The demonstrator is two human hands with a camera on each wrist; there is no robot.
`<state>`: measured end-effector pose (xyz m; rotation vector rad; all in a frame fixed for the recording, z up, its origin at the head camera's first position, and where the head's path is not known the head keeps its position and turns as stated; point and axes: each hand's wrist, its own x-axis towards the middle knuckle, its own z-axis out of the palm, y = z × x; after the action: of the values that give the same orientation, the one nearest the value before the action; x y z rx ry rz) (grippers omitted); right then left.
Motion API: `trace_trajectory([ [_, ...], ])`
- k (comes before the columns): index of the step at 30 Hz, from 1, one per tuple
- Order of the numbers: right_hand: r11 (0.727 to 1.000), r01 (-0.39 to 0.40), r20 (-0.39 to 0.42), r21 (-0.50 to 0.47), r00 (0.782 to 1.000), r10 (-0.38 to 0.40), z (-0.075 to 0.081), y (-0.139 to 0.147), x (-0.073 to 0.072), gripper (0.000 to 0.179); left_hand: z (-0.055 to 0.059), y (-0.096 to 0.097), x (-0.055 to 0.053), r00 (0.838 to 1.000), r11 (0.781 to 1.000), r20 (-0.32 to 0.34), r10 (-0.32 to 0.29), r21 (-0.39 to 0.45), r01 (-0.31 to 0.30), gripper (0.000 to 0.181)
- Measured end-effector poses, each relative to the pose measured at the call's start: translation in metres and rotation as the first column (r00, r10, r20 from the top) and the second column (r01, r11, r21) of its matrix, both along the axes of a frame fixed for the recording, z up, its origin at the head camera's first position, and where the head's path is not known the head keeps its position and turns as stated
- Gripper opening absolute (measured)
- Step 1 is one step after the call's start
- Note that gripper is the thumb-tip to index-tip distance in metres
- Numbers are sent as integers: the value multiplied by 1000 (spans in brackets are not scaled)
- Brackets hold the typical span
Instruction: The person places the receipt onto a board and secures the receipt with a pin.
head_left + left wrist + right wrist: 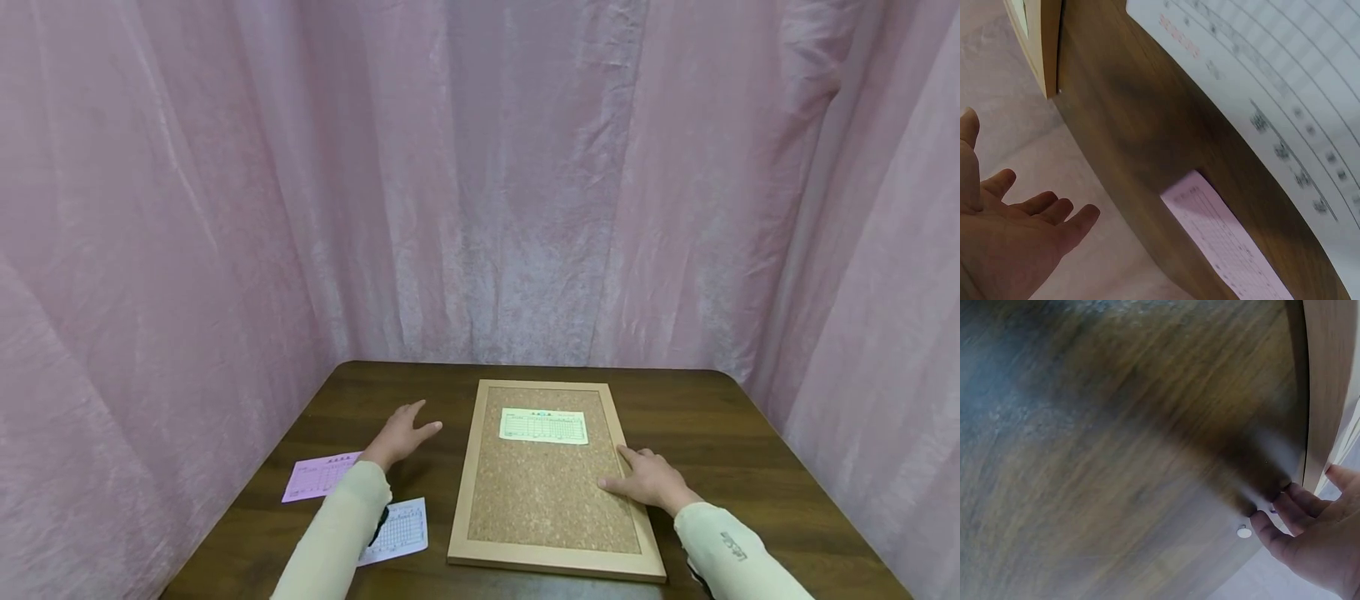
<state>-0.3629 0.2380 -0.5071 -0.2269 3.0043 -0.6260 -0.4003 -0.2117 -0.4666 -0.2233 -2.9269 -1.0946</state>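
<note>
A cork board (555, 500) with a light wooden frame lies on the table, and a green printed slip (543, 426) is on its upper part. To the left of the board my left hand (401, 433) hovers with spread fingers, holding nothing. A pink slip (318, 477) and a white slip (401, 532) lie near that forearm. My right hand (651, 481) is at the board's right edge, fingers pointing down toward the table. In the right wrist view its fingertips are beside a white pushpin (1244, 531); a small purple thing (1274, 509) shows behind them, partly hidden.
The dark wooden table (720, 450) has rounded far corners. Pink curtains (525, 183) hang behind it and along both sides. The sleeves are pale, with a dark band at each wrist.
</note>
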Motion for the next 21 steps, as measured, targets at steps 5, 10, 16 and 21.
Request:
trace_trajectory([
  [5,1000,-4,-4,5,1000,4,1,1,0,94,5,-15,3,999,999,3,35,29,-35,73],
  [10,1000,5,-2,6,1000,-5,2,1,1,94,8,-30,5,998,996,19,55,66,-56,76],
  [16,1000,8,-17,2,1000,-8,1,1,3,91,6,-48,7,996,993,36,81,77,-84,76],
  [21,1000,3,-15,-2,1000,-3,2,0,3,92,3,-63,7,995,992,21,93,83,-95,77],
])
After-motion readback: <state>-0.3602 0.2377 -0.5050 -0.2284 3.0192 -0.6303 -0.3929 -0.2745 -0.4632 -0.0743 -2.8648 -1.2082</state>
